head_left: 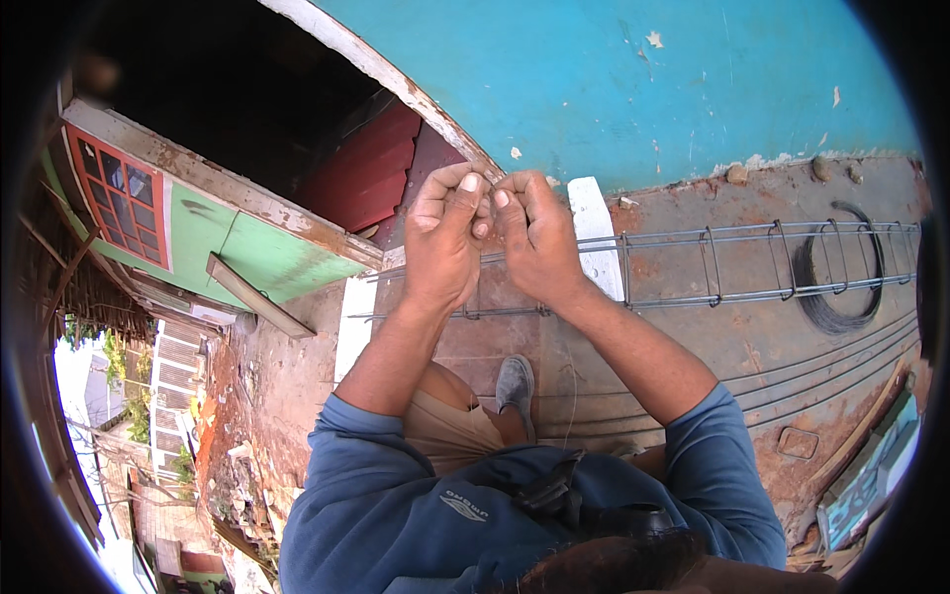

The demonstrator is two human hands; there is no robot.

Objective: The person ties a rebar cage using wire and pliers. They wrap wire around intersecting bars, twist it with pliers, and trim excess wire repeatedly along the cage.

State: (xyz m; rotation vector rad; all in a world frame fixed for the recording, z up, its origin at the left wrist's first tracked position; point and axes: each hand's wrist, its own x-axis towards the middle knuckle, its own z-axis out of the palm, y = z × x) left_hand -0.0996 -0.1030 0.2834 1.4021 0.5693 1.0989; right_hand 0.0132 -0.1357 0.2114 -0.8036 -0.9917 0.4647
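My left hand (442,243) and my right hand (539,238) are raised close together in front of me. On both, thumb and fingers are pinched, and whatever they hold is too small to make out. A thin strand (571,391) hangs below my right forearm; I cannot tell whether it runs up to the hands. Beneath my hands lies a long rebar cage (703,297) of steel bars with square stirrups. It crosses two white supports, one near support (597,238) to the right of my hands and another support (354,322) to the left.
A coil of dark wire (811,297) lies by the cage's right part. Several loose steel bars (772,381) run along the floor. Ahead stands a turquoise wall (693,89) beside a dark doorway (228,79). A plank (257,297) leans at the green wall (213,233).
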